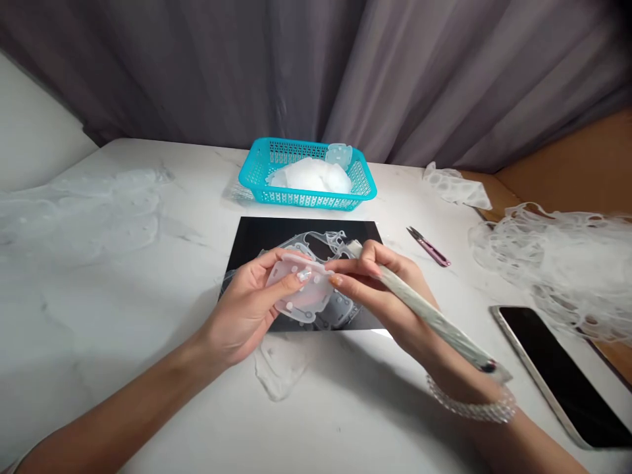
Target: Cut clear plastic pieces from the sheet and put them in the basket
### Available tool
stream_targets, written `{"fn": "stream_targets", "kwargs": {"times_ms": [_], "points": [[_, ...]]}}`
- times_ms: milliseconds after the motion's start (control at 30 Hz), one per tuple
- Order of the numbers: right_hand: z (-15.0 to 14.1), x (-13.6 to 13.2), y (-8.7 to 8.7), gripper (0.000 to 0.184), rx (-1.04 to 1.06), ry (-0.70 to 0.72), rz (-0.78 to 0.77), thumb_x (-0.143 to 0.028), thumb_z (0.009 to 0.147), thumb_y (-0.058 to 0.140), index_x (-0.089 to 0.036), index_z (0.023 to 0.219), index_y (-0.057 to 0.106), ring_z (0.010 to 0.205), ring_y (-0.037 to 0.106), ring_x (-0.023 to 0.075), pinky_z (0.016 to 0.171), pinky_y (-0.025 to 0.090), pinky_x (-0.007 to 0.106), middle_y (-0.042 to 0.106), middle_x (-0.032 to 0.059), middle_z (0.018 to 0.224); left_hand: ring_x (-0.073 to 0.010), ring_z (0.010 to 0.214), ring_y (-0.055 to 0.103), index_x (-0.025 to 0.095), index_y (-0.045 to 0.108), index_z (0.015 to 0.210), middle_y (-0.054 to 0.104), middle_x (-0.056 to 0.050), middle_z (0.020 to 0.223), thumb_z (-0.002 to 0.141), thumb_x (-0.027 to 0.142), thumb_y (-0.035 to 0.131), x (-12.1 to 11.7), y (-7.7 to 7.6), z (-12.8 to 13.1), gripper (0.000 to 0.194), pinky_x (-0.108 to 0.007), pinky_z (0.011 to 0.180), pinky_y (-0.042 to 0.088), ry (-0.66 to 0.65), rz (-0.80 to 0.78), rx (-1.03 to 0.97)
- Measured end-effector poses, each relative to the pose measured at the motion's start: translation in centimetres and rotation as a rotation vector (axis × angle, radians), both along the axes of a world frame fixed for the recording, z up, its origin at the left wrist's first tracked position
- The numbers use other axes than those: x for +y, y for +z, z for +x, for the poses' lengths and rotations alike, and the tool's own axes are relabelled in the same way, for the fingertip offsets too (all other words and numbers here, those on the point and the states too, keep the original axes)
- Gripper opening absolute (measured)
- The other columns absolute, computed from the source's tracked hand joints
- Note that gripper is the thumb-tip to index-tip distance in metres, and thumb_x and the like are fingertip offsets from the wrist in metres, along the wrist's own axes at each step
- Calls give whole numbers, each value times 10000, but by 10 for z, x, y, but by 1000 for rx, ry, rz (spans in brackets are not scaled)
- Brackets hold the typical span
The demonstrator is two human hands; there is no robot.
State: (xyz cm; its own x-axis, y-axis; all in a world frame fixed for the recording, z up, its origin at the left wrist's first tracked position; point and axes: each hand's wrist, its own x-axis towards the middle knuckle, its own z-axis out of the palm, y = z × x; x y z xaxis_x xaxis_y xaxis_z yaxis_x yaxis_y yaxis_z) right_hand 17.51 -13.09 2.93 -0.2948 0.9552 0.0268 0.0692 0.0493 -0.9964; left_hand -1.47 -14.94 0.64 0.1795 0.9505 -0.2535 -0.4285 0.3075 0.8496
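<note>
Layout on table point(123, 368), head view.
Mat point(257, 237) at centre; basket point(306, 196) behind it, holding a pile of pieces point(311, 176). Snips point(428, 247) right of mat; phone point(557, 375) nearer, at right edge. Film scraps point(557, 263) far right, film sheet point(79, 210) far left.

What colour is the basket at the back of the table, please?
Turquoise basket, seen in the head view.

Left hand point(251, 299) just left of frame centre, palm turned up and inward, fingers curled closed in a grip, forearm running down to the lower left corner. Right hand point(382, 286) just right of centre, fingertips pinched together and meeting the left fingertips, beaded wrist low right, forearm leaving bottom right.
</note>
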Motion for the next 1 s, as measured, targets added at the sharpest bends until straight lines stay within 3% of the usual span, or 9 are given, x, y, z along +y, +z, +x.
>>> {"fn": "stream_targets", "kwargs": {"times_ms": [233, 400, 633, 767, 867, 1000], "points": [[3, 0, -8, 412, 172, -43, -144, -232, 794, 776, -234, 711, 372, 725, 663, 170, 636, 483, 287, 713, -2, 750, -110, 787, 653, 181, 758, 955, 733, -27, 904, 851, 217, 734, -3, 3, 2, 113, -165, 689, 539, -46, -43, -87], [6, 8, -12, 454, 196, -93, -211, -202, 768, 769, -233, 668, 326, 636, 595, 134, 596, 470, 270, 682, -10, 709, -202, 878, 703, 120, 763, 1032, 752, -115, 1023, 927, 218, 592, -2, 3, 1, 223, -264, 727, 592, -20, -114, -149], [11, 14, -18, 454, 250, -78, -235, -167, 774, 761, -231, 657, 327, 635, 569, 121, 573, 441, 252, 658, -21, 702, -307, 1089, 680, 109, 744, 1067, 726, -153, 1171, 941, 270, 561, -1, 4, 0, 274, -350, 799, 605, -15, -133, -125], [11, 13, -19, 423, 234, -175, -113, -162, 783, 752, -241, 677, 350, 657, 600, 133, 619, 475, 275, 695, -15, 759, -324, 1296, 561, 150, 684, 1194, 629, -133, 1368, 946, 271, 546, -2, 1, 2, 309, -438, 976, 555, 58, -199, -147], [6, 3, -16, 422, 138, -269, 57, -185, 803, 751, -244, 685, 351, 709, 651, 156, 683, 508, 313, 746, 8, 859, -307, 1352, 510, 173, 610, 1307, 572, -124, 1440, 960, 383, 519, -3, -2, 4, 416, -447, 1044, 511, 113, -292, -216], [-3, -12, -8, 429, -40, -110, 83, -294, 849, 735, -243, 656, 356, 818, 719, 221, 719, 541, 365, 766, 44, 885, -348, 1316, 537, 116, 604, 1311, 603, -171, 1390, 955, 556, 423, -5, -3, 4, 594, -479, 1061, 482, -50, -322, -370]]}}
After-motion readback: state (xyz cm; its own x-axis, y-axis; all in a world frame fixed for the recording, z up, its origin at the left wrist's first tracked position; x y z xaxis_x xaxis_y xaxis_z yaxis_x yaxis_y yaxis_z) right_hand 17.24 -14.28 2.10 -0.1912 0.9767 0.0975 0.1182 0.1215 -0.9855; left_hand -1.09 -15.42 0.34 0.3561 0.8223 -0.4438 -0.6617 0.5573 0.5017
